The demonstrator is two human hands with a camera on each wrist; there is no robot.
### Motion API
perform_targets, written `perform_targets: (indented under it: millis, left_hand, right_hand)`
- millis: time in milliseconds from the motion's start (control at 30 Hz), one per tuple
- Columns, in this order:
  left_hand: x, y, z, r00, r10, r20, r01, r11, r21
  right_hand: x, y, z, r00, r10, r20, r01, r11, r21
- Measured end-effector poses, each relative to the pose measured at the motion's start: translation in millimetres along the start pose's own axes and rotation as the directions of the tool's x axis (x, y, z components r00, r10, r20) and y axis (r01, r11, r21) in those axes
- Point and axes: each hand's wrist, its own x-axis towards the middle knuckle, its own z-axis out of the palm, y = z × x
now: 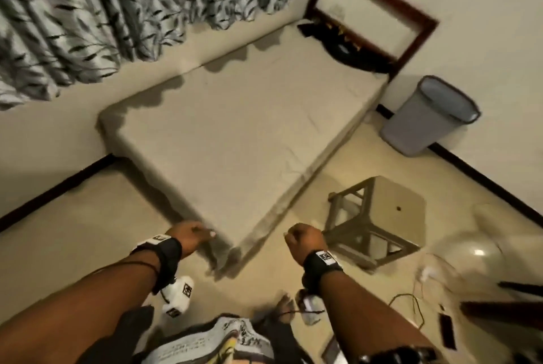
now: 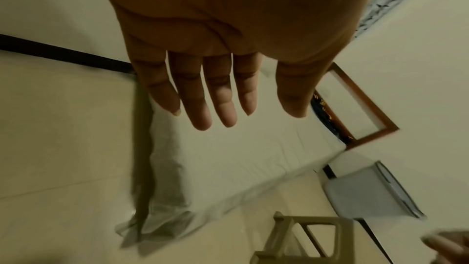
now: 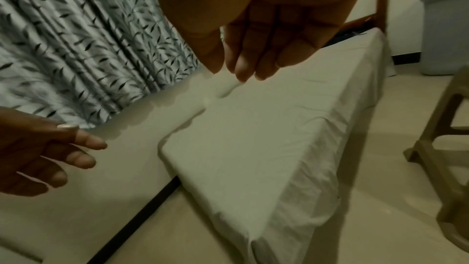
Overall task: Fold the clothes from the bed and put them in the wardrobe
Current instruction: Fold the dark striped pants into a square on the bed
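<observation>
The bed (image 1: 235, 128) wears a plain pale sheet and fills the middle of the head view. A dark heap of clothes (image 1: 338, 40) lies at its far end against the wooden headboard (image 1: 373, 2), and shows again in the left wrist view as a dark heap of clothes (image 2: 327, 119). My left hand (image 1: 191, 237) hovers near the bed's near corner, its fingers (image 2: 203, 107) straight and spread, holding nothing. My right hand (image 1: 305, 240) hangs beside that corner with fingers (image 3: 243, 63) loosely together and empty. No wardrobe is in view.
A grey bin (image 1: 429, 117) stands by the wall right of the bed. A beige plastic stool (image 1: 379, 217) sits on the floor close to my right hand. Leaf-patterned curtains (image 1: 117, 5) hang behind the bed. Cables and small items (image 1: 411, 305) lie on the floor at right.
</observation>
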Motion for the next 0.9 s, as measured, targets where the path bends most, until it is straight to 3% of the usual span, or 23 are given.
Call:
perform_targets:
  millis: [267,400,633,733,900]
  left_hand:
    - [41.7,212.4,147.4,0.971,0.240,0.000,-0.237,0.961,0.141]
    - [54.3,272.9,184.4,0.961,0.257,0.098,-0.272,0.939,0.210]
    - [118.9,331.1,186.9,0.933,0.105,0.343,-0.273,0.829,0.488]
    - [163.9,371.0,177.8,0.941,0.064,0.333,-0.227,0.847,0.481]
    - [226.3,454.0,159.2,0.948,0.145,0.283,-0.271,0.836,0.478]
  right_hand:
    - [56.1,121.4,-109.4,0.983,0.142,-0.113,-0.086,0.914,0.398]
    - [100.0,160.1,-151.0,0.979,0.164,-0.117,-0.084,0.859,0.504]
    - [182.7,185.3,-195.0,0.972,0.166,-0.164,-0.044,0.821,0.570]
    - [220.1,200.9,-224.7,0.972,0.162,-0.170,-0.053,0.856,0.514]
    - [291.7,238.7,-286.0,0.968,0.244,-0.062,-0.210,0.919,0.334]
